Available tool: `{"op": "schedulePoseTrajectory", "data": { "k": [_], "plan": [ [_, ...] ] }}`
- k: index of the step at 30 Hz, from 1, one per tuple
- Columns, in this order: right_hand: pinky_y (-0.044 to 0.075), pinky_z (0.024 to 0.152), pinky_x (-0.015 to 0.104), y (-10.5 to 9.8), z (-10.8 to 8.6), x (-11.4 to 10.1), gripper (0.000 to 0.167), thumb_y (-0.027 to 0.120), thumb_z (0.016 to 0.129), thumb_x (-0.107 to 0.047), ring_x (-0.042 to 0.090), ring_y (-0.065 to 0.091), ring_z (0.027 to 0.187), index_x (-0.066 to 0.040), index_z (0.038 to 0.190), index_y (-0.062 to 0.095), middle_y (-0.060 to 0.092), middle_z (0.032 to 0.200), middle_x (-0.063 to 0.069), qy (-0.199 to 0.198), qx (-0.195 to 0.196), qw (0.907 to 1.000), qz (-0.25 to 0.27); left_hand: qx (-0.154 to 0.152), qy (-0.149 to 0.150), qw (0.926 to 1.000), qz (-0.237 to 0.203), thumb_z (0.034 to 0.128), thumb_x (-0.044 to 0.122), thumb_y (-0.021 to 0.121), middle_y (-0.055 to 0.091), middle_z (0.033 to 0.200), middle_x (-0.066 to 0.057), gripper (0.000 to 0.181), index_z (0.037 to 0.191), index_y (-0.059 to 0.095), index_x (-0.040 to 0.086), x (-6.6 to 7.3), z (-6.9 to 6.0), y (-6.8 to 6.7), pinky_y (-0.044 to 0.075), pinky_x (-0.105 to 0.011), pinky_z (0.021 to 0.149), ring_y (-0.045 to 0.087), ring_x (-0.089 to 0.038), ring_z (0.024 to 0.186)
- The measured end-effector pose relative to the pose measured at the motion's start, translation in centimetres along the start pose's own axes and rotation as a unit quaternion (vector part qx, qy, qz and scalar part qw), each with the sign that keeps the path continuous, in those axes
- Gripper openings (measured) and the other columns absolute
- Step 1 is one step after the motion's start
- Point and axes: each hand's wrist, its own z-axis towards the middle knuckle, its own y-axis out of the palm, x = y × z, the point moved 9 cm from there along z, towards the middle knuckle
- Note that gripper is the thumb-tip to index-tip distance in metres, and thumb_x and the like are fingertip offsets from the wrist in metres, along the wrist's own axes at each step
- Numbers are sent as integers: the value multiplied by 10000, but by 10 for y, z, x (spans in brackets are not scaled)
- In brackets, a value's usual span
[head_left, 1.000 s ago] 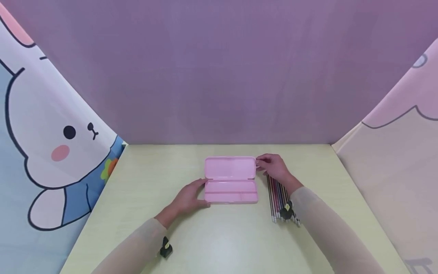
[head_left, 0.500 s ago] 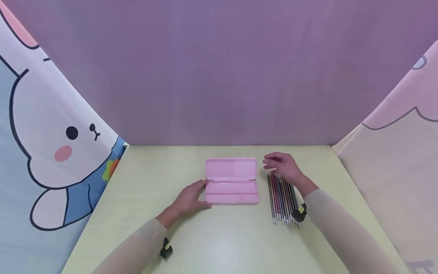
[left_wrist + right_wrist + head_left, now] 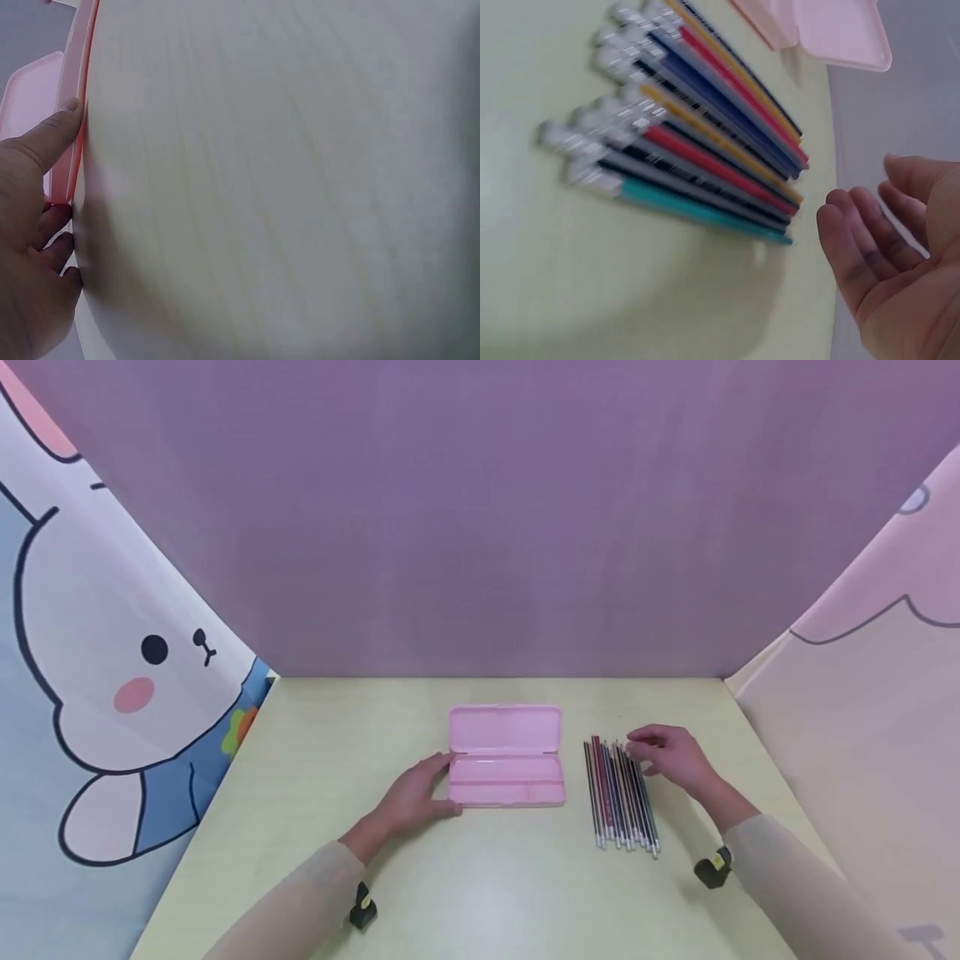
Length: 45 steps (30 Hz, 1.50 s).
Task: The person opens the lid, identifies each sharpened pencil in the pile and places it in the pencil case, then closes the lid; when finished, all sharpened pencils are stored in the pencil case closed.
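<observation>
A pink pencil case (image 3: 506, 768) lies open on the table, its lid folded back; no pencils show in its compartments. My left hand (image 3: 408, 793) holds the case's left end, thumb on the front side and the other fingers at the end and toward the back. In the left wrist view the thumb (image 3: 56, 135) presses against the pink wall. To the right, several pencils (image 3: 618, 797) with white erasers lie side by side, erasers toward me. My right hand (image 3: 675, 760), fingers loosely bent, hovers by their far right ends. The right wrist view shows nothing held in it.
The pale table (image 3: 480, 885) ends at a purple backdrop (image 3: 495, 527). Printed cloths hang at both sides, with a cartoon rabbit (image 3: 142, 652) on the left one. A small black device (image 3: 712, 867) sits at my right wrist.
My right hand has left the case's lid area and moved right, across the pencils' far ends to their right side. The left hand and the case have stayed put.
</observation>
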Motion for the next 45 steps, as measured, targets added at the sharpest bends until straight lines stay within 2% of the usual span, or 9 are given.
{"op": "schedulePoseTrajectory", "data": {
  "k": [7, 13, 22, 28, 32, 40, 45],
  "plan": [
    [645, 638, 349, -3, -25, 22, 368, 669, 988, -171, 288, 729, 835, 78, 1257, 641, 725, 1085, 229, 207, 0, 9982, -563, 24, 102, 9998, -145, 785, 450, 871, 474, 1584, -97, 950, 1579, 411, 204, 4, -2, -2, 361, -618, 1186, 375, -371, 1499],
    [631, 592, 341, -4, -41, 32, 360, 701, 961, -178, 241, 708, 740, 72, 1219, 664, 745, 1038, 195, 341, -14, 9951, -923, -3, 109, 9998, -184, 801, 464, 854, 466, 1590, -93, 939, 1584, 405, 203, 5, -3, -2, 355, -605, 1196, 360, -359, 1510],
    [600, 543, 358, 4, -51, 42, 362, 754, 919, -202, 198, 667, 712, 53, 1171, 699, 760, 915, 95, 695, -166, 9914, -1100, -94, 100, 9996, -260, 804, 479, 845, 434, 1613, -89, 942, 1590, 392, 227, -2, -5, -2, 338, -603, 1207, 355, -359, 1513],
    [566, 525, 337, 8, -49, 47, 315, 746, 925, -203, 193, 641, 673, 20, 1147, 727, 733, 838, 47, 808, -117, 9889, -1238, -115, 32, 9992, -387, 800, 494, 842, 421, 1623, -61, 927, 1586, 398, 279, -6, -3, -2, 315, -592, 1221, 354, -340, 1516],
    [560, 525, 342, 10, -46, 48, 310, 735, 932, -216, 205, 630, 640, 10, 1143, 734, 709, 796, 60, 917, -191, 9884, -1195, -131, 75, 9990, -431, 803, 476, 846, 423, 1621, -62, 923, 1584, 402, 268, -4, -2, -3, 308, -589, 1226, 358, -342, 1513],
    [548, 525, 330, 9, -44, 47, 335, 761, 909, -212, 197, 630, 659, 22, 1145, 723, 722, 827, 63, 834, -131, 9889, -1225, -178, 27, 9991, -378, 810, 469, 845, 409, 1629, -67, 923, 1589, 394, 263, -3, -1, -2, 305, -579, 1231, 341, -335, 1523],
    [571, 680, 351, 7, -46, 48, 332, 780, 896, -230, 226, 688, 833, 1, 1132, 744, 772, 994, 134, 589, 42, 9864, -1531, -120, 30, 9990, -420, 809, 463, 848, 417, 1624, -77, 919, 1583, 408, 235, -2, -3, -3, 302, -591, 1229, 329, -339, 1529]
  ]
}}
